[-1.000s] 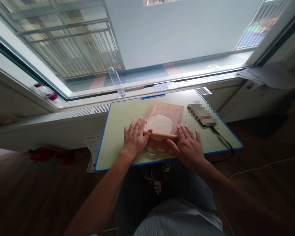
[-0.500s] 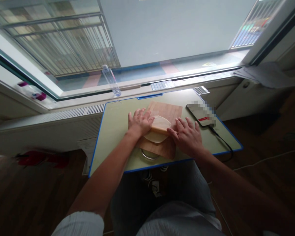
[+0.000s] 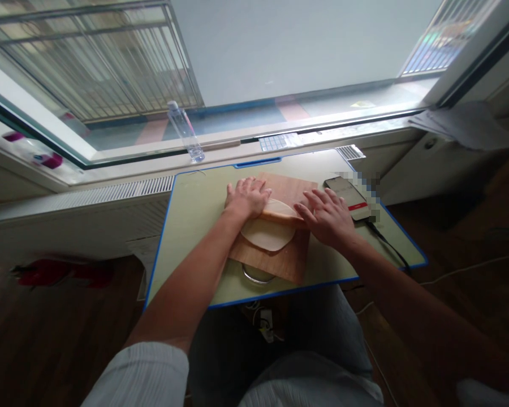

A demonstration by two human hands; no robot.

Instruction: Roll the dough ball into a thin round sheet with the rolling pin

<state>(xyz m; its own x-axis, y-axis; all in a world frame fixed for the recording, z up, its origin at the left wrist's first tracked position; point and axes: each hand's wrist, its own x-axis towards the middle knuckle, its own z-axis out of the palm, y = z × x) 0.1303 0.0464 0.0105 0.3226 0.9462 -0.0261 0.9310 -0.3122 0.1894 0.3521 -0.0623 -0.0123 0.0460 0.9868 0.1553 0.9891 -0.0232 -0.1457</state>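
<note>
A wooden rolling pin (image 3: 283, 219) lies across a flat, pale sheet of dough (image 3: 268, 234) on a wooden board (image 3: 280, 264). My left hand (image 3: 246, 198) rests over the pin's left end, fingers stretched forward and palm down, hiding that end. Over the right end is my right hand (image 3: 328, 216), also palm down with its fingers spread; its thumb is near the pin. Dough shows on both the near and far sides of the pin. Neither hand wraps its fingers round it.
The board lies on a small blue-edged table (image 3: 186, 226). A phone (image 3: 350, 198) with a black cable (image 3: 388, 246) is at the right. A metal handle (image 3: 257, 277) shows at the board's near edge. On the windowsill stand a clear bottle (image 3: 186, 133) and a keyboard (image 3: 277, 141).
The rolling pin has moved away from me over the dough, baring more of the near part. Both hands have moved forward with it, and the right fingers are raised a little. The view has shifted slightly.
</note>
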